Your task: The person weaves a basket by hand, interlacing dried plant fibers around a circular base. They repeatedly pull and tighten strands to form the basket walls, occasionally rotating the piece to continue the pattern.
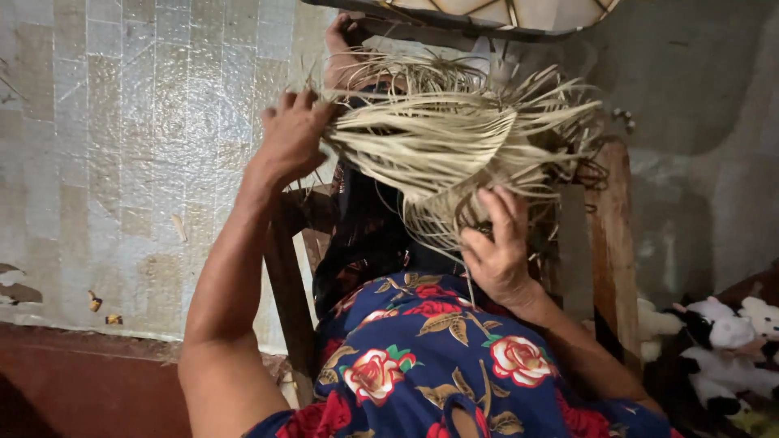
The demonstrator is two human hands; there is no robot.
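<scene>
Near the middle of the frame, a little above centre, sits a half-woven piece of pale straw (454,138), its loose strips fanning out to the right and downward like a brush. The left hand (294,134) comes in from the lower left and grips the left edge of the bundle, its fingers (284,104) curled tight over the strands. The right hand (497,247) is lower, just right of centre, pressed against the underside of the weave with its fingers (510,212) spread wide and half closed on the strips. A bare foot (345,49) shows at the top centre, behind the straw. Under the hands lies a dark blue cloth with red roses (438,365), over the person's lap. A wooden chair frame (613,235) stands to the right, soft toys (718,341) lie in the lower right corner, and a woven mat (122,162) fills the left
</scene>
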